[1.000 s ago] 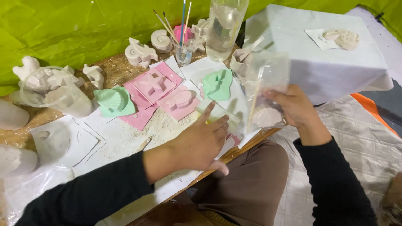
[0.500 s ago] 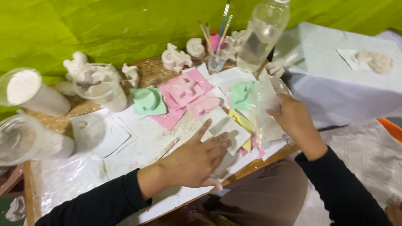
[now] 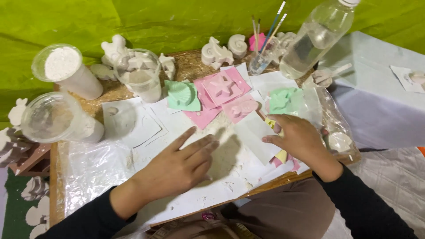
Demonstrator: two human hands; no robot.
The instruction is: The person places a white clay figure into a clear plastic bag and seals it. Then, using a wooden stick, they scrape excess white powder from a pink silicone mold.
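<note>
My bare left hand [image 3: 177,170] and bare right hand [image 3: 301,139] carry no rings or gloves, both arms are covered to the wrist by plain long black fabric sleeves [image 3: 363,208], and I wear brown trousers [image 3: 274,217].

1. The scene is brightly and evenly lit by soft light from above.
2. The left hand [image 3: 179,166] throws only a faint, short shadow onto the white paper [image 3: 221,177] beside it.
3. The clear plastic bottle [image 3: 316,37] and the plastic sheet [image 3: 88,168] show mild glare.
4. The green backdrop [image 3: 155,22] gives a slight green cast.
5. Detail is somewhat soft overall, and straight lines bend near the edges.
</note>
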